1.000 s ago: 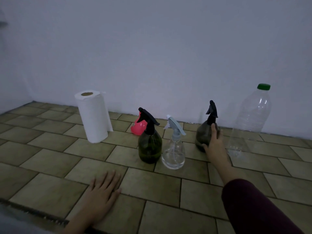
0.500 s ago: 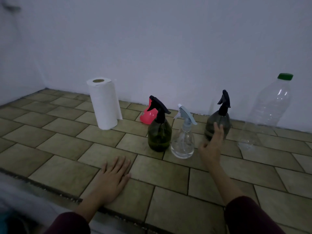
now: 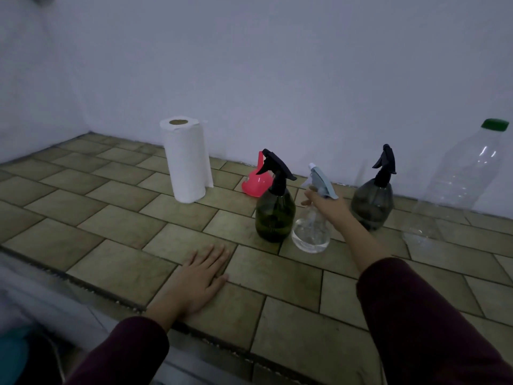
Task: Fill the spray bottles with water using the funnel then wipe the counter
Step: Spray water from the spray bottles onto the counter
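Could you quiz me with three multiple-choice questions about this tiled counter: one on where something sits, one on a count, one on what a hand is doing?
1. Where is the pink plastic funnel?
A. Behind the dark green spray bottle with the black trigger
B. Left of the white paper towel roll
C. Beside the large clear bottle with the green cap

2. How many spray bottles stand on the counter?
A. Two
B. Three
C. Four

3. What is the left hand doing?
A. Gripping the towel roll
B. Lifting the funnel
C. Resting flat on the tiled counter

Answers: 1 A, the funnel peeks out behind that bottle. 2 B, green, clear with a pale blue trigger, and smoky grey. 3 C, its fingers lie spread on the tiles.
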